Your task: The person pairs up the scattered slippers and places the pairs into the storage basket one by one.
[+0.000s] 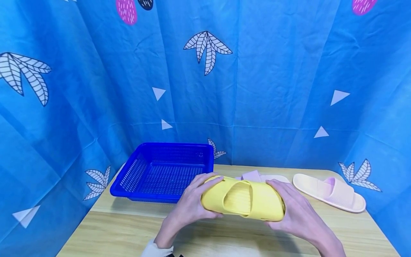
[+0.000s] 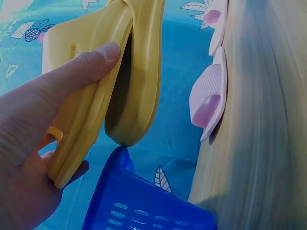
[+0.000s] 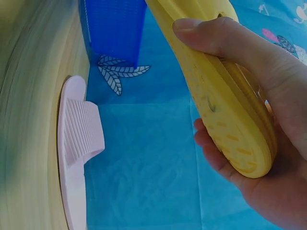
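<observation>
A pair of yellow slippers (image 1: 263,200) is held above the table, pressed together, one strap facing up in the head view. My left hand (image 1: 192,201) grips the left end, its thumb lying along the slippers' side in the left wrist view. At the other end my right hand (image 1: 295,212) holds on, fingers around the edge; the right wrist view shows a patterned yellow sole (image 3: 230,139). Behind the pair, one pale pink slipper (image 1: 252,176) lies partly hidden on the table. Another pink slipper (image 1: 341,192) rests to the right.
A blue plastic basket (image 1: 147,197) with perforated sides stands at the back left of the wooden table (image 1: 128,228), left of the slippers. Blue patterned cloth (image 1: 273,89) hangs around the back and sides.
</observation>
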The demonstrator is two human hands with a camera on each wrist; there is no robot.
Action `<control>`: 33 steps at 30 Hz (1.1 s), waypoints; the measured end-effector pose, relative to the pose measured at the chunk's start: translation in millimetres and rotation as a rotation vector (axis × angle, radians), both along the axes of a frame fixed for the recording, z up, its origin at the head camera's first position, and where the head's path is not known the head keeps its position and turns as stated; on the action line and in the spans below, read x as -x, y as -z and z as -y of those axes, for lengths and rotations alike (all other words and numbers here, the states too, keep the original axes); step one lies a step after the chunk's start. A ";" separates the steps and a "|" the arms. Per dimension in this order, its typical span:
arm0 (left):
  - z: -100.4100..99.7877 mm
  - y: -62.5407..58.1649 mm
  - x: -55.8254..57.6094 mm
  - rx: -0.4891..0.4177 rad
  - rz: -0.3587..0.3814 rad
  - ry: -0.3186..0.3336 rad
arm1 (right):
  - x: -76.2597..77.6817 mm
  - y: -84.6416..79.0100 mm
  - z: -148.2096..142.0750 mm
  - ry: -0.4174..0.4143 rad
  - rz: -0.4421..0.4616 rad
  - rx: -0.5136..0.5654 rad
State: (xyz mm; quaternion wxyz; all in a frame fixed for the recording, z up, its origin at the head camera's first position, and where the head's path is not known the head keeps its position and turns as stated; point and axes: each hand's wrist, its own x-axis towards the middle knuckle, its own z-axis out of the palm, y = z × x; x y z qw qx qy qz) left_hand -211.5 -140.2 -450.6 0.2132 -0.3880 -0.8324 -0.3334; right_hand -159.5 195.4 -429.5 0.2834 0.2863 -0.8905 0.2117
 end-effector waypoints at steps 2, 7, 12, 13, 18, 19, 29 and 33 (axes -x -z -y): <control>-0.8 0.0 -0.2 -0.008 0.006 0.011 | 0.1 0.5 1.1 0.001 -0.002 -0.001; -1.7 -0.5 -1.5 -0.018 0.021 0.019 | 1.1 1.3 3.3 -0.003 -0.010 0.002; -2.1 -1.5 -2.7 -0.018 0.033 0.010 | 1.9 2.2 5.5 0.001 -0.024 0.007; -2.5 -1.6 -2.8 -0.018 0.029 0.010 | 2.2 2.6 6.2 0.001 -0.028 0.006; -4.9 -0.6 -2.8 -0.026 0.018 0.022 | 1.7 3.9 8.9 0.012 -0.022 -0.007; -5.7 -0.2 -2.9 -0.027 0.019 0.021 | 1.3 3.7 8.7 0.017 -0.017 -0.011; -13.7 3.9 -1.3 -0.032 -0.024 0.013 | -1.8 -2.5 3.6 0.049 -0.018 -0.053; -16.0 4.1 -1.8 -0.038 -0.048 0.006 | -3.7 -7.5 2.0 0.050 -0.023 -0.065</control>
